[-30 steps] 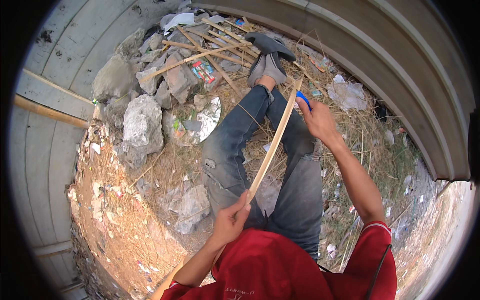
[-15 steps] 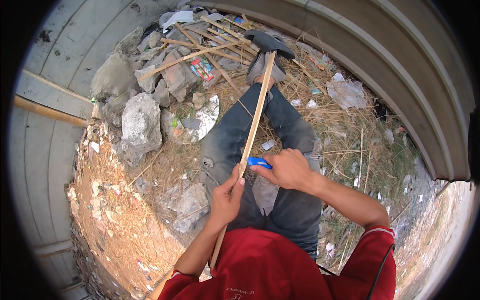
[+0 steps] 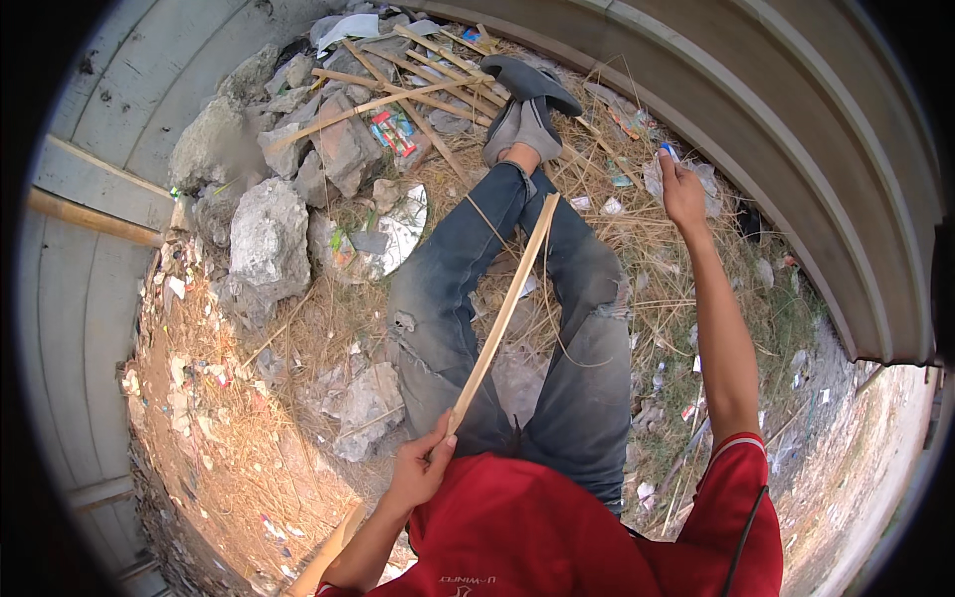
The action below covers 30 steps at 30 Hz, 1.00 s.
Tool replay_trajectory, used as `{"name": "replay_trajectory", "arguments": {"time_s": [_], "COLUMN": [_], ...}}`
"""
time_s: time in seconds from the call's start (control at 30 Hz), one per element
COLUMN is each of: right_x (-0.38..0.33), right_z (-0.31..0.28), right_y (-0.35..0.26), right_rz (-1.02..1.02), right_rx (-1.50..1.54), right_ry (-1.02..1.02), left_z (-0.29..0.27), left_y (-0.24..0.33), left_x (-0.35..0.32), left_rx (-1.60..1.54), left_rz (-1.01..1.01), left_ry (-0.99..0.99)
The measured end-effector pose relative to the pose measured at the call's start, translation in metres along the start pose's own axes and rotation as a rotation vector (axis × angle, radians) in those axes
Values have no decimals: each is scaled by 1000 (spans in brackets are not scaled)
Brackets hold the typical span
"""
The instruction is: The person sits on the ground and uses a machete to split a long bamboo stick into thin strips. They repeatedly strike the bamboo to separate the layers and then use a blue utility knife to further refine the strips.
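Note:
My left hand (image 3: 420, 468) is closed around the lower part of a long pale bamboo strip (image 3: 502, 313), which slants up and forward over my legs (image 3: 587, 328). The strip's far end lies above my shins. Out to the far right, with that arm stretched, my right hand (image 3: 683, 199) is closed on a blue-handled utility knife (image 3: 668, 152). Only a little of the handle shows past the fingers, and its blade cannot be made out. The knife is well apart from the strip. A thin curled fibre (image 3: 582, 360) hangs over my right thigh.
Several bamboo strips (image 3: 438, 85) lie piled beyond my feet (image 3: 522, 124). Grey rocks (image 3: 269, 239) and litter cover the left side. A corrugated metal sheet (image 3: 786, 109) curves along the right, and a grey panel wall (image 3: 90, 338) stands left. Another bamboo piece (image 3: 333, 547) rests by my left forearm.
My right hand has swung away from the strip, forward and right, with the knife. My left hand has drawn the strip back toward my body, lower and slightly left.

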State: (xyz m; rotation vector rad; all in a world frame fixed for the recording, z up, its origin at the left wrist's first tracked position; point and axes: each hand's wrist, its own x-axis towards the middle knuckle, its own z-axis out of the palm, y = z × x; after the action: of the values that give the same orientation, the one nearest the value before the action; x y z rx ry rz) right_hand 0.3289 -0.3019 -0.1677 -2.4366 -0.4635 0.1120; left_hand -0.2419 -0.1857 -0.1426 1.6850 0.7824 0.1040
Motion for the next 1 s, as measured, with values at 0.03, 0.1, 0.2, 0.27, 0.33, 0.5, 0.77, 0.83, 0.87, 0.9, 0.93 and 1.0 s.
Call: {"name": "replay_trajectory", "arguments": {"time_s": [0.03, 0.1, 0.2, 0.27, 0.33, 0.5, 0.77, 0.83, 0.87, 0.9, 0.93, 1.0], "right_x": [-11, -46, -98, -114, -123, -127, -200, -203, -202, -202, -200, -195], "right_z": [8, 28, 64, 94, 127, 199, 191, 157, 143, 127, 107, 70], "right_y": [-8, -42, -91, -101, -105, -95, -83, -92, -99, -108, -119, -139], "right_rz": [-29, -77, -70, -149, -169, -91, -100, -172, -249, -323, -360, -431], "right_rx": [86, 212, 249, 221, 265, 276, 223, 176, 172, 170, 181, 203], "right_ry": [-70, -216, -396, -401, -386, -352, -432, -328, -224, -119, -224, -427], "left_z": [-3, -14, -22, -24, -26, -26, -30, -30, -30, -30, -30, -27], "left_y": [-10, -1, 6, 13, 20, 29, 17, 15, 14, 14, 15, 17], "left_x": [1, 16, 34, 48, 57, 62, 64, 70, 71, 72, 71, 71], "left_rx": [-12, -49, -102, -94, -71, -28, 65, 99, 113, 123, 133, 62], "left_rz": [-23, -150, -69, 14, 82, 123, 210, 256, 268, 268, 266, 237], "left_ry": [69, 164, 224, 229, 231, 230, 298, 295, 298, 293, 287, 261]}}
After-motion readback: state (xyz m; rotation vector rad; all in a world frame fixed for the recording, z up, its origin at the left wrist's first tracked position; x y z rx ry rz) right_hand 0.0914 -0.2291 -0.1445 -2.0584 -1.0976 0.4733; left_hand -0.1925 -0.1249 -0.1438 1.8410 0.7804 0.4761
